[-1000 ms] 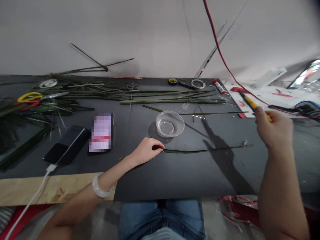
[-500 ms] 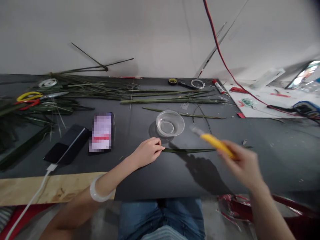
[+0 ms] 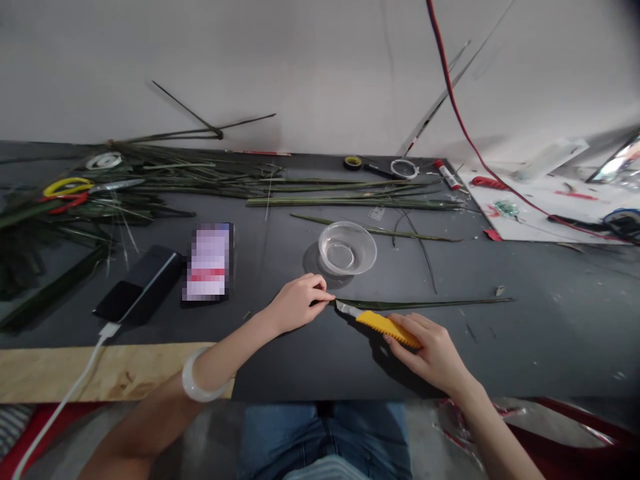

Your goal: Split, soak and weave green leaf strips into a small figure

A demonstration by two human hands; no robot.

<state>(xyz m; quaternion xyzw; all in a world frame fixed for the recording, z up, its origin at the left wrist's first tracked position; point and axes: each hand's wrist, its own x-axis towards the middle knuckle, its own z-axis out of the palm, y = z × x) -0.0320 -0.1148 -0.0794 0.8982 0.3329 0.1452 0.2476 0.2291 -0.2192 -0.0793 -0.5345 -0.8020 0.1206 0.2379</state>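
Down at the lap, blue jeans (image 3: 320,440) and a pale wooden board (image 3: 100,373) along the near edge of the dark surface (image 3: 500,360). Left hand (image 3: 297,303) nearly closed, a white bangle (image 3: 197,377) on its wrist, fingertips pinching the near end of a long green leaf strip (image 3: 425,304). That strip flat on the surface, stretching off to the right. Right hand (image 3: 433,353) wrapped firmly around the yellow grip of a utility knife (image 3: 387,330), bare blade angled in at the strip, right beside the left fingertips.

Main hazard, by the look of it: a blade slip toward those fingers, from hard pressure on a narrow, springy leaf with so little room between steel and skin. Also possible: a ragged tear or crooked cut, should the pinch loosen and the strip slide.

Just past the hands, a glass bowl (image 3: 347,248); to the left, a phone with a pixelated screen (image 3: 207,261) and a black device (image 3: 137,283) on a white cable (image 3: 65,380). Farther on, bundled green strips (image 3: 350,202), yellow-and-red scissors (image 3: 67,188), a roll of tape (image 3: 353,163), and a red cable (image 3: 465,127) against the wall (image 3: 250,67).
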